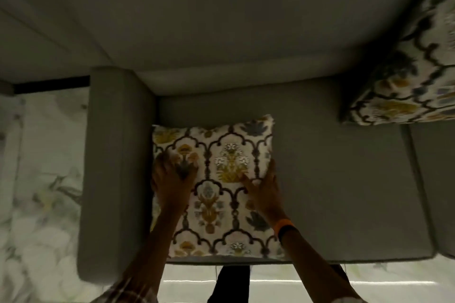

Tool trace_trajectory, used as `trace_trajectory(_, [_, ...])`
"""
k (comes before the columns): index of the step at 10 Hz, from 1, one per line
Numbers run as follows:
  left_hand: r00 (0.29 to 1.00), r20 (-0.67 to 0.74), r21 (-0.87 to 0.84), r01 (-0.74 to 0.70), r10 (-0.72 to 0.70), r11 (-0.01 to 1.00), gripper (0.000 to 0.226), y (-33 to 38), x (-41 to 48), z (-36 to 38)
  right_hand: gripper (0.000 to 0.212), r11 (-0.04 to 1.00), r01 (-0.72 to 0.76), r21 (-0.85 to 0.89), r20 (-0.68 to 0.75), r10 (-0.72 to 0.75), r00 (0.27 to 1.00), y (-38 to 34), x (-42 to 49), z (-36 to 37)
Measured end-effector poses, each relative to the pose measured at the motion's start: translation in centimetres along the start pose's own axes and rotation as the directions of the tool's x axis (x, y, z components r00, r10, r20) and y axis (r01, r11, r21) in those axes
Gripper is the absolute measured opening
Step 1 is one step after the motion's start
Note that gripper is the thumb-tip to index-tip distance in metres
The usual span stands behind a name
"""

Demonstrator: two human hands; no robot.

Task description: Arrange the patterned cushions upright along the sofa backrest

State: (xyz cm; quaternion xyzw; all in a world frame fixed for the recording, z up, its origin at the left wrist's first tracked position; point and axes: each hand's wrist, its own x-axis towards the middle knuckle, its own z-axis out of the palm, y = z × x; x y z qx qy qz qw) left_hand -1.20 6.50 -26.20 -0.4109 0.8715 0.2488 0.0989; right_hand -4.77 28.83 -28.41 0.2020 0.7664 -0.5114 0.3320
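Note:
A patterned cushion [216, 194], cream with dark arches and yellow flowers, lies flat on the grey sofa seat [332, 179] beside the left armrest. My left hand [172, 177] rests on its left part with fingers spread. My right hand [263, 187] lies flat on its right part, fingers apart; an orange band is on that wrist. A second patterned cushion [406, 69] leans upright against the sofa backrest [221, 32] at the far right, blurred and partly cut off by the frame edge.
The grey left armrest [115, 167] stands directly left of the flat cushion. A seam [413, 179] splits the seat at the right. Pale marbled floor [41, 192] shows to the left and along the sofa's front edge. The scene is dim.

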Motion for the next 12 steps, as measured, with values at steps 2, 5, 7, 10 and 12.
trace_trajectory(2, [0.909,0.335,-0.429,0.381,-0.247,0.819,0.104,-4.5,1.9,-1.9,0.129,0.995,0.021,0.096,-0.078,-0.013,0.997,0.0,1.6,0.5])
trace_trajectory(5, [0.961,-0.256,-0.561,-0.235,0.103,0.793,0.119,1.0,6.9,-7.1,0.096,0.918,0.371,0.143,-0.046,-0.369,0.928,-13.8,1.5,-1.3])
trace_trajectory(7, [0.962,-0.123,-0.627,-0.266,0.244,0.732,0.113,1.1,10.6,-7.3,0.111,0.859,0.511,0.042,-0.039,-0.509,0.86,-16.9,5.7,-1.1])
trace_trajectory(10, [0.96,-0.061,-0.589,-0.256,0.273,0.766,0.127,0.2,13.9,-6.3,0.118,0.88,0.475,0.019,-0.104,-0.471,0.876,-14.9,7.1,-0.2])
trace_trajectory(12, [0.95,-0.123,-0.51,-0.31,0.289,0.803,0.129,-0.1,12.2,-6.4,0.115,0.883,0.465,-0.063,-0.234,-0.466,0.853,-11.6,4.0,2.5])
